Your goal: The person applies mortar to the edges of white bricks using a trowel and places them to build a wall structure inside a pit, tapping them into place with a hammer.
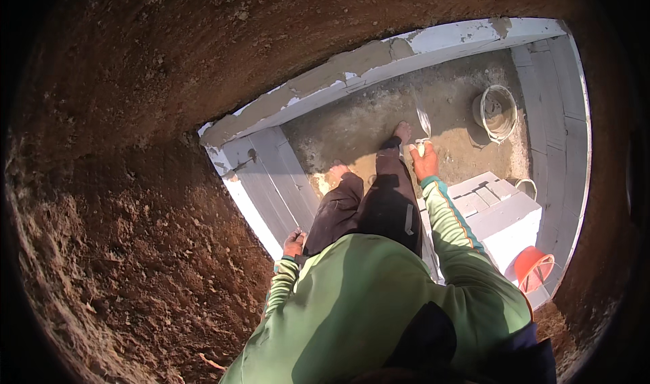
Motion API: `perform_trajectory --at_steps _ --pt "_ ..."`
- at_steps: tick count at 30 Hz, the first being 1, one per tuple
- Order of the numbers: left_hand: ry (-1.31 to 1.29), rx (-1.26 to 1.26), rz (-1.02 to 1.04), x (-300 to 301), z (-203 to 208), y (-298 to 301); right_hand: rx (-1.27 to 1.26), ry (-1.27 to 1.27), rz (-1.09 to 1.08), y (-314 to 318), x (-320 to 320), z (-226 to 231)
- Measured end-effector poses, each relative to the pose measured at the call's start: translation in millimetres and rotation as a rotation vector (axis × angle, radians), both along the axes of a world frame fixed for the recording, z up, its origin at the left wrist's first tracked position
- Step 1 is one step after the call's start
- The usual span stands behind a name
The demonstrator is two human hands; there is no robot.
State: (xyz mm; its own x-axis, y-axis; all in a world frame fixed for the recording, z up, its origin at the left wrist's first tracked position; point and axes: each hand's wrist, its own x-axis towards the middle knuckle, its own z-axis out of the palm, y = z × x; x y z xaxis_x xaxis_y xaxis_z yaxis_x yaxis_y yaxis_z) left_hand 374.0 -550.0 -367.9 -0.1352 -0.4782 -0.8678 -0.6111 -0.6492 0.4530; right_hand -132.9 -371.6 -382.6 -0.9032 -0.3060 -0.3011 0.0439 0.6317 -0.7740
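My right hand (pixel 424 162) is closed around the pale handle of a trowel (pixel 424 122), its narrow bright blade pointing away over the floor. By the left block wall (pixel 276 171), close to my left thigh, my left hand (pixel 294 242) has its fingers curled in. Whatever it may hold is too small to make out. Grey mortar (pixel 318 78) lies in patches along the top of the far white block wall (pixel 467 42). Beyond my right hand, a bucket (pixel 500 113) with mortar-coloured contents stands on the floor.
My bare feet are on the rough floor (pixel 352 130). White blocks (pixel 497 211) are stacked at my right, with an orange bucket (pixel 530 265) beside them and another pail (pixel 525 187) partly hidden behind. A right block wall (pixel 558 113) and brown earth banks (pixel 135 248) enclose the space.
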Motion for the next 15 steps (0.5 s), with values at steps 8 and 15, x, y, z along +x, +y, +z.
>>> perform_trajectory --at_steps 8,15 --pt "-0.088 0.029 0.026 -2.1 37.8 -3.0 -0.582 -0.995 0.130 -114.3 62.3 34.2" --pt "-0.103 0.036 0.177 51.7 43.4 12.1 -0.460 -1.131 0.134 -235.7 93.2 21.6"
